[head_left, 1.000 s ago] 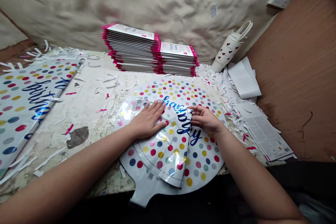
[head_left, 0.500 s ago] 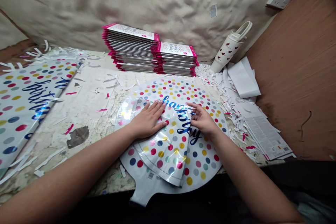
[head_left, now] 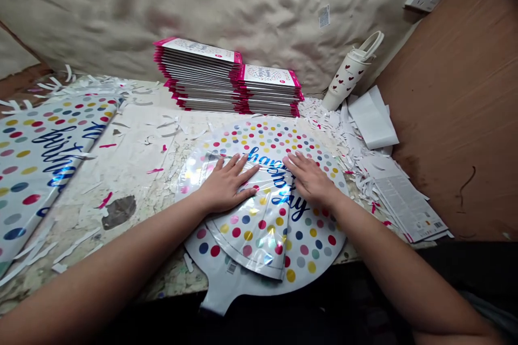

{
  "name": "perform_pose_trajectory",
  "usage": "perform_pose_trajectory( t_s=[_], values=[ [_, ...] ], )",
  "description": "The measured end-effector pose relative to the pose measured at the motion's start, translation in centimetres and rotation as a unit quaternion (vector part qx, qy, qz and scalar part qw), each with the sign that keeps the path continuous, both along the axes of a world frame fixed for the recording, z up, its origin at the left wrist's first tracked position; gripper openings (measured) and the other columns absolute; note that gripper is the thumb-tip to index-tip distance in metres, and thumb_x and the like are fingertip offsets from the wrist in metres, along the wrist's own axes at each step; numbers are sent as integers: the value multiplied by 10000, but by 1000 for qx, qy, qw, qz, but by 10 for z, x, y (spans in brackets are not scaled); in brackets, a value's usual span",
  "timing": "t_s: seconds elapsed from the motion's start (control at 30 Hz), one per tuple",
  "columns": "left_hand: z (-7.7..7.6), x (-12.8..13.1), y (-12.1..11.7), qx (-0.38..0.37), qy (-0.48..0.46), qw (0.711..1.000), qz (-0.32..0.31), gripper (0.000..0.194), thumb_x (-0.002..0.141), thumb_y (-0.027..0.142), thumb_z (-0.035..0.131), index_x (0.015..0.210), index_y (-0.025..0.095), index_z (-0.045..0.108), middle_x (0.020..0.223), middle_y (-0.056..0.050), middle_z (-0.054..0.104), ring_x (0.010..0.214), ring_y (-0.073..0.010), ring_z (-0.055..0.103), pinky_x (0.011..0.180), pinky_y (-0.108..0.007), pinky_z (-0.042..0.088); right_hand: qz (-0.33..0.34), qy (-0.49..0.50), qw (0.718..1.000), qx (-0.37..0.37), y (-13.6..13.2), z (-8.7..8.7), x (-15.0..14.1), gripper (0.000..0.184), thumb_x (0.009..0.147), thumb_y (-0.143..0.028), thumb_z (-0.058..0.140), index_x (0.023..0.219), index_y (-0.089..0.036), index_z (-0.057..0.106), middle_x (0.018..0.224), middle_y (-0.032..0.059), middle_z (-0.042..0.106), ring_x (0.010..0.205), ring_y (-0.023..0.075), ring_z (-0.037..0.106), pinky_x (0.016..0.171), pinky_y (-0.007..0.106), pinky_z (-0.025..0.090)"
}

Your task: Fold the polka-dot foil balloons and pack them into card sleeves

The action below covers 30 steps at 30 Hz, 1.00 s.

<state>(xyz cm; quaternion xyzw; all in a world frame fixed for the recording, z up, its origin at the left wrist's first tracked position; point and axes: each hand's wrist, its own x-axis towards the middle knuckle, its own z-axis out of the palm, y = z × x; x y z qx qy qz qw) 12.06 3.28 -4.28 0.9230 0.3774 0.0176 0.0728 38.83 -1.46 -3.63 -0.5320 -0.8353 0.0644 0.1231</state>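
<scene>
A flat, uninflated foil balloon (head_left: 324, 226) with coloured dots and blue lettering lies on the worktable, its neck pointing toward me. Over its middle rests a folded foil balloon (head_left: 254, 232) with the same print, creased into a wedge. My left hand (head_left: 224, 186) is flat on the folded balloon, fingers spread. At the folded balloon's right edge, my right hand (head_left: 313, 180) lies palm down with its fingers stretched out, touching the fold and the balloon beneath. Neither hand grips anything.
More dotted foil balloons (head_left: 28, 172) lie at the left. Two stacks of pink-edged packets (head_left: 202, 81) stand against the back wall. A white tumbler with hearts (head_left: 348, 78) leans behind paper scraps (head_left: 356, 129) and printed cards (head_left: 416, 210) at the right.
My right hand has gone from curled fingers at the folded balloon's edge to lying flat over it. The folded balloon's right edge now sits lower. My left hand stays almost in place, fingers wider apart.
</scene>
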Motion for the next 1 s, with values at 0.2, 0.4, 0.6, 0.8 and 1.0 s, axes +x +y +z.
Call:
perform_pose_trajectory(
  t_s=[0.2, 0.4, 0.6, 0.8, 1.0],
  values=[
    [3, -1, 0, -4, 14, 1000, 14, 634, 853, 630, 252, 1413, 344, 168, 1498, -111, 140, 1362, -345, 100, 1033, -587, 63, 107, 9, 986, -126, -72, 12, -18, 648, 783, -601, 500, 1364, -384, 312, 1505, 32, 73, 1356, 371, 21, 1015, 653, -4],
    [27, 32, 6, -18, 24, 998, -50, 560, 893, 509, 283, 1380, 236, 326, 1500, -71, 146, 1372, -321, 36, 1052, -567, 19, 52, 76, 985, -143, -127, 21, -7, 716, 772, -473, 585, 1397, -330, 267, 1512, 37, 63, 1371, 311, 9, 1072, 561, 110],
    [11, 68, -2, -49, 17, 978, -203, 605, 903, 485, 273, 1419, 176, 209, 1487, -77, 188, 1368, -274, 128, 1078, -483, 83, -152, 80, 981, -87, -97, -10, -16, 780, 730, -410, 612, 1396, -169, 287, 1482, 136, 182, 1366, 313, 95, 1066, 562, 190],
    [0, 72, -4, -29, 7, 984, -176, 610, 901, 476, 285, 1416, 154, 220, 1487, -100, 165, 1369, -283, 118, 1075, -493, 78, 172, 97, 977, 83, -81, -13, -27, 416, 864, -117, 426, 1275, -158, 474, 1327, 94, 486, 1304, 187, 329, 1082, 409, 277],
    [3, 33, -3, -55, 15, 990, -128, 591, 924, 470, 222, 1426, 163, 166, 1495, -73, 135, 1379, -215, 83, 1101, -420, 72, 202, 216, 953, -62, -82, -8, -20, 306, 868, -156, 403, 1093, -159, 611, 1117, 67, 651, 1091, 179, 570, 996, 344, 399]
  ],
)
